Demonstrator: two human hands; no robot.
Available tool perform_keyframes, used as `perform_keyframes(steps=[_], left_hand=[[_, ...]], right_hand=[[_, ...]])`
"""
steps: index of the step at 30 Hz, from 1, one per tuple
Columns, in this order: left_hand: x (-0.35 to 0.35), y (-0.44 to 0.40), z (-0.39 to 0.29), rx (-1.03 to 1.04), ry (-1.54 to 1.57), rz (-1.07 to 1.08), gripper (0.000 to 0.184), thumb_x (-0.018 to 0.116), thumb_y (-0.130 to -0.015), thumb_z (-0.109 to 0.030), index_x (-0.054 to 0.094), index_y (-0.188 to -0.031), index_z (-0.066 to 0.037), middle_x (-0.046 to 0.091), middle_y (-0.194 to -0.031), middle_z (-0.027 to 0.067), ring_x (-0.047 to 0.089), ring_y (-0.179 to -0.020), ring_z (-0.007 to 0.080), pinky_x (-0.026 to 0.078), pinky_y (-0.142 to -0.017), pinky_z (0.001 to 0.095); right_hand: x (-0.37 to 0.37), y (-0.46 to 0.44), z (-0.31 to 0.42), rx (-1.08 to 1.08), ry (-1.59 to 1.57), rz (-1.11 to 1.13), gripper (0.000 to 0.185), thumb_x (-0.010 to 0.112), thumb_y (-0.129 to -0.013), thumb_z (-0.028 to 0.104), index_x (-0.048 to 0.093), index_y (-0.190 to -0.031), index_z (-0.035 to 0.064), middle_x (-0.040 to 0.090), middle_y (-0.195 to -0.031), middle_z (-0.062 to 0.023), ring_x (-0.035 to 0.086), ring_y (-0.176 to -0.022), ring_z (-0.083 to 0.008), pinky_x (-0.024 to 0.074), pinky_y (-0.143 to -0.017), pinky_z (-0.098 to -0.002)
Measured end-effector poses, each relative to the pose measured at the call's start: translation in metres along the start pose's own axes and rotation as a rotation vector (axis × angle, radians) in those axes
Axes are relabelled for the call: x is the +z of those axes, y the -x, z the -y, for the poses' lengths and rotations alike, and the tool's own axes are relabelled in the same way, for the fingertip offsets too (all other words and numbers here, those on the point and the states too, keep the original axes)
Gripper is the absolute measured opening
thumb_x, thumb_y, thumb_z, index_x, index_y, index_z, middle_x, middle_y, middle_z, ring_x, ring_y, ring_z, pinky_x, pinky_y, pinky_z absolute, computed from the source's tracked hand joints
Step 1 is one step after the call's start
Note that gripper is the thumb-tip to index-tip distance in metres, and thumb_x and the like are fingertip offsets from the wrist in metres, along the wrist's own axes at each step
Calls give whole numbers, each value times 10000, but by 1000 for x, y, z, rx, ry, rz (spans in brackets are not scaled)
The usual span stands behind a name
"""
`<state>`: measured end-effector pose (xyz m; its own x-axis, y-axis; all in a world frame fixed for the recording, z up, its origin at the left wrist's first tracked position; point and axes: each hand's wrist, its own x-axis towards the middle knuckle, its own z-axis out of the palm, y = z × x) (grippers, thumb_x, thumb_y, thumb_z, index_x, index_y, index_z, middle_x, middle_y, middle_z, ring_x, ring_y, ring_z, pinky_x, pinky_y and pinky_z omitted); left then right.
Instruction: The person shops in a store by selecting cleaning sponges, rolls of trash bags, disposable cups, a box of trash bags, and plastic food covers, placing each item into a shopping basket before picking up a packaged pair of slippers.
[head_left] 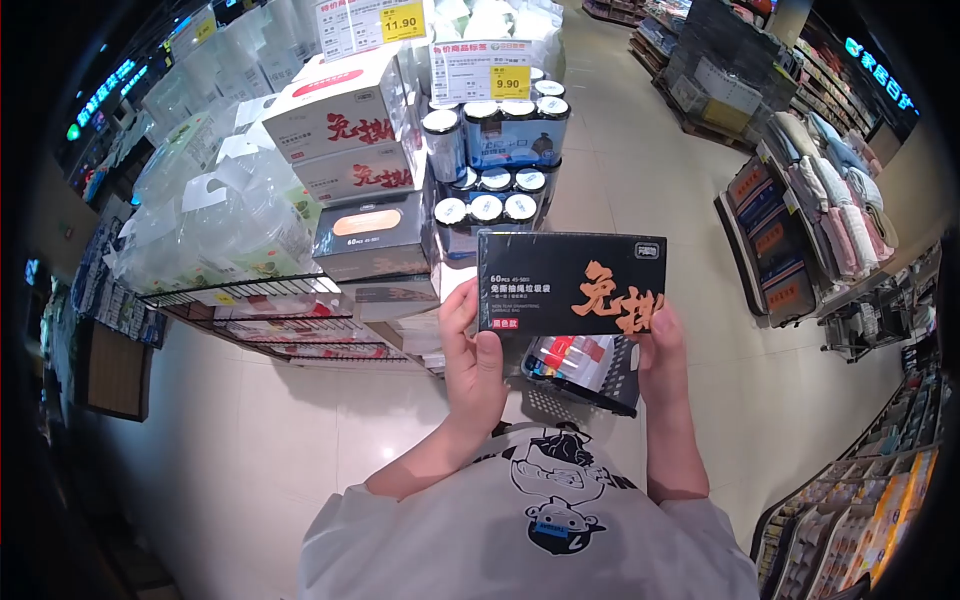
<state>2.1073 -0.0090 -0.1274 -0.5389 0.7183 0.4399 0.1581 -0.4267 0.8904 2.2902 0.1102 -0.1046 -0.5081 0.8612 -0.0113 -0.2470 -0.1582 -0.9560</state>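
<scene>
A black box [572, 285] with orange characters and a small red label is held up in front of my chest, its printed face toward me. My left hand [474, 360] grips its left end, the thumb near the lower corner. Around the right end my right hand [662, 350] is closed, its thumb over the lower right corner. Below the box, partly hidden by it, a dark basket [626, 392] holds red, white and blue packages. White boxes [340, 115] with red characters are stacked on a dark box [372, 236] to the left of the held box.
Rolls with white caps [497, 207] stand behind the held box, under yellow price signs [510, 80]. Clear plastic packs [225, 215] fill a wire rack at left. Folded towels [835, 190] lie on a stand at right, with shelves [850, 500] at lower right.
</scene>
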Motion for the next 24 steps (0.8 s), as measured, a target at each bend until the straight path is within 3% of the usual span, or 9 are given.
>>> perform_keyframes(steps=[2,5,7,13,16,18,24], left_hand=[[2,-1,12,50,-54,18,469,383,-1092,-307,274,-1472,-54,248,-1558,141,400,-1363,215,421,-1101,408],[5,1,19,17,-97,-34,473,377,-1096,-302,260,-1484,-57,376,-1466,120,469,-1291,181,426,-1079,394],[6,1,21,3,-69,-39,473,382,-1096,-298,261,-1483,-55,402,-1440,114,483,-1266,171,429,-1063,382],[7,-2,11,-35,38,-70,484,419,-1088,-269,251,-1488,-54,428,-1411,109,496,-1238,163,419,-1051,361],[9,-7,4,-38,69,-127,590,526,-1040,-279,235,-1502,-56,421,-1421,110,495,-1257,178,409,-1074,363],[11,-12,-4,-139,255,-210,751,656,-939,-293,233,-1513,-59,435,-1417,108,513,-1262,198,412,-1087,362],[-4,-22,-11,-420,482,-87,1006,817,-756,-292,225,-1531,-44,471,-1400,105,536,-1277,236,448,-1092,380]], right_hand=[[-2,-1,-2,-19,-11,-36,689,576,-868,547,528,-1299,11,622,-1240,-85,588,-1159,-161,419,-1000,-335],[-13,0,-10,6,-5,-47,690,579,-874,538,518,-1301,0,619,-1242,-92,586,-1166,-166,417,-1016,-339],[-16,-1,-14,-39,-113,-29,699,661,-886,413,466,-1353,-70,593,-1242,-132,594,-1132,-169,463,-996,-311],[-16,-4,-18,-23,-114,20,720,679,-852,421,486,-1339,-72,599,-1253,-136,589,-1153,-172,448,-1016,-319],[-11,-5,-17,-32,-137,18,741,686,-827,421,483,-1342,-72,606,-1241,-131,593,-1149,-173,447,-1021,-320],[-11,-4,-15,-26,-141,24,742,690,-817,409,481,-1343,-72,607,-1239,-128,595,-1146,-172,448,-1022,-319],[-15,-4,-15,-10,-138,22,768,716,-771,370,473,-1348,-75,602,-1234,-120,592,-1144,-166,450,-1021,-313]])
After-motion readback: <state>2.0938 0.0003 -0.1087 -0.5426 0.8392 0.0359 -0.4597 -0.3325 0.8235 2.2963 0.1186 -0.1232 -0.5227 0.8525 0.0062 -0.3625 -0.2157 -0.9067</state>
